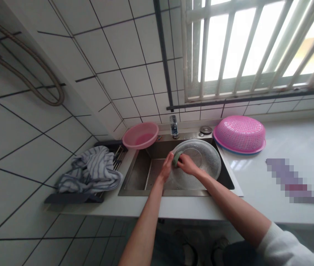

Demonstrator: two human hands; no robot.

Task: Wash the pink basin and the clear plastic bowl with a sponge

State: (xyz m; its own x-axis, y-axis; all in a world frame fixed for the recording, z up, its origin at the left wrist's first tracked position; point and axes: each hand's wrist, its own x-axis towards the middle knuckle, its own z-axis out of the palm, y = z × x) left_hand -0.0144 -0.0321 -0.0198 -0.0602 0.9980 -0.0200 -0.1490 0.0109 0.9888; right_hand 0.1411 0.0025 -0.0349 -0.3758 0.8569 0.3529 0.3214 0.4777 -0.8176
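Note:
A round metal strainer with fine holes rests tilted in the steel sink. My left hand is at the strainer's left rim, its fingers closed around the edge. My right hand presses a green scrubbing pad against the inside of that same rim. Both hands are close together, and the fingertips of the left one are partly hidden behind the rim.
A pink basin stands at the sink's back left beside the faucet. A pink plastic basket lies upside down at the right. Left of the sink, a striped cloth covers a dish rack. A blurred patch lies on the right counter.

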